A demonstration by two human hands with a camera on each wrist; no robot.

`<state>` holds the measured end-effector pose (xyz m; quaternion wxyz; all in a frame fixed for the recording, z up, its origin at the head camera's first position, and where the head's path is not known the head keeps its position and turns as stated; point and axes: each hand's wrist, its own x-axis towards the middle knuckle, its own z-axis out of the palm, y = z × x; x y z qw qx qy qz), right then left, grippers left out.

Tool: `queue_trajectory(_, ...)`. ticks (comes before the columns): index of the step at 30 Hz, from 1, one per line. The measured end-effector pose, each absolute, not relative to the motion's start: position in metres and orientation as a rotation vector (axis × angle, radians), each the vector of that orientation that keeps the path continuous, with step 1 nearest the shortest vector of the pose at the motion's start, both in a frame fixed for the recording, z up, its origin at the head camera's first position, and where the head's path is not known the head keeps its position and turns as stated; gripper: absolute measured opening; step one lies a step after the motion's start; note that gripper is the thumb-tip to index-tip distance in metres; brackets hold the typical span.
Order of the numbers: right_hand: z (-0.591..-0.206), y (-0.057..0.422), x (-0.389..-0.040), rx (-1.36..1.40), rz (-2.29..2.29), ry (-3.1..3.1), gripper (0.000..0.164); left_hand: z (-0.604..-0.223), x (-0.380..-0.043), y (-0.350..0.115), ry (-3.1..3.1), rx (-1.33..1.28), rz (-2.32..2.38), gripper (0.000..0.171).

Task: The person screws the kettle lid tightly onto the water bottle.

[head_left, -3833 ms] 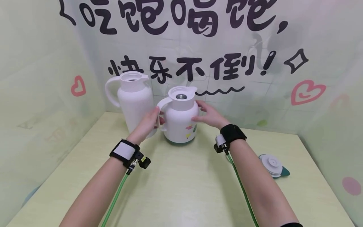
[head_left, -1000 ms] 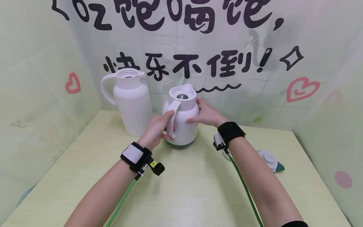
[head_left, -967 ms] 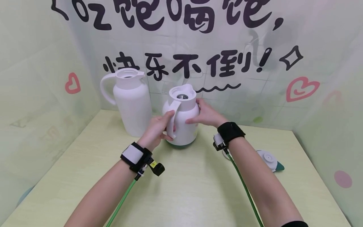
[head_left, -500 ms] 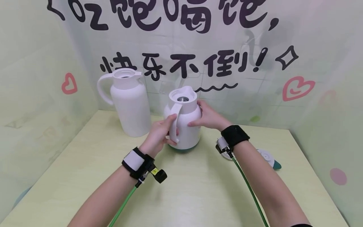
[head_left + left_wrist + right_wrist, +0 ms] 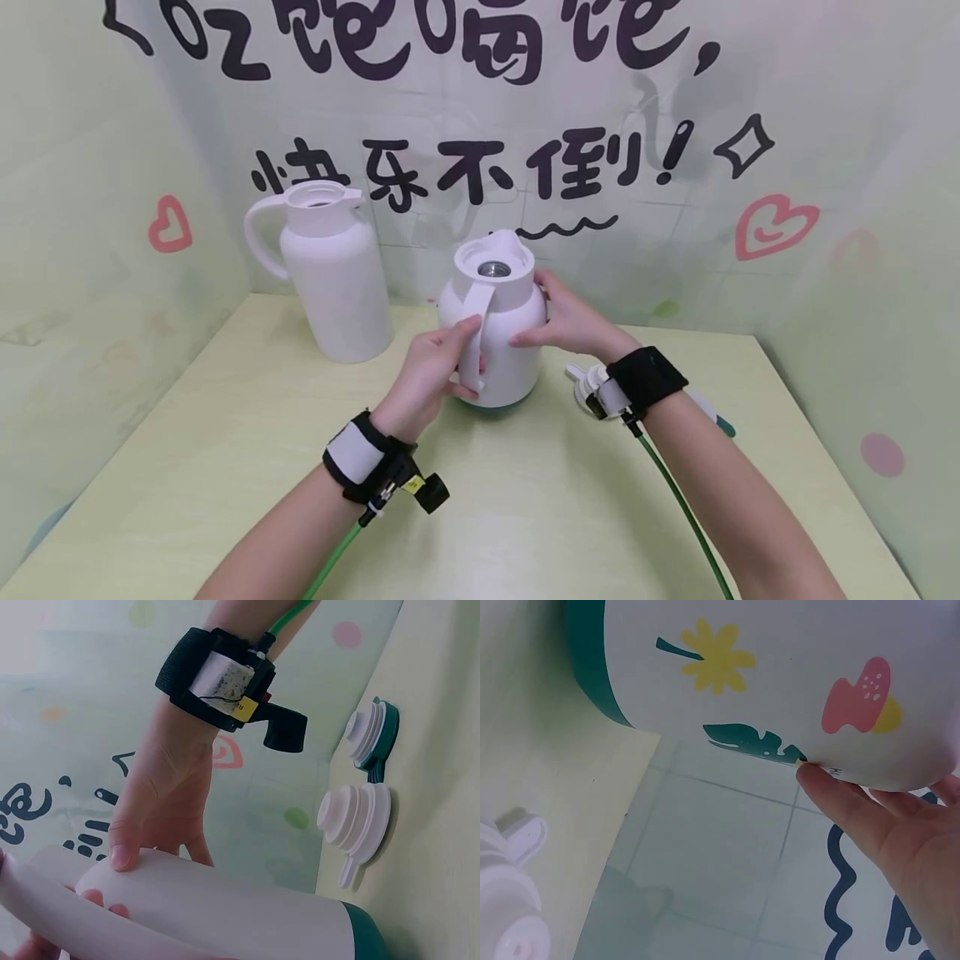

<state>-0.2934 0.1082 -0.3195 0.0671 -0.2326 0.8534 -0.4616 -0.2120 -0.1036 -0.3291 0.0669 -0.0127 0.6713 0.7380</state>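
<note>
A small white thermos jug [image 5: 513, 367] with a teal base stands upright between both hands, its steel mouth [image 5: 493, 269] uncovered. My left hand [image 5: 431, 367] grips its handle, which faces toward me and slightly left, the thumb lying along the outside. On the jug's right side, my right hand [image 5: 573, 325] holds the body, thumb in front and fingers curled behind. Printed flowers and leaves on the jug's wall [image 5: 780, 660] show in the right wrist view. Whether the base touches the table cannot be told. A taller white jug [image 5: 337, 283], also lidless, stands to the left.
Two lids lie on the table [image 5: 480, 517] to the right: a white one [image 5: 356, 817] with a loop tab, and one with a teal edge [image 5: 384, 735], partly behind my right forearm in the head view. A printed backdrop [image 5: 420, 125] rises behind the jugs.
The small jug has turned so its handle swung from the left toward me and its spout away. It also came slightly nearer and right. Both hands kept hold.
</note>
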Motion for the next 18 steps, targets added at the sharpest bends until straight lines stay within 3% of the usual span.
queue_trajectory(18,-0.314,0.137,-0.245,-0.764,-1.492,2.474,0.092,-0.322,-0.164,-0.085,2.036,0.119,2.190,0.039)
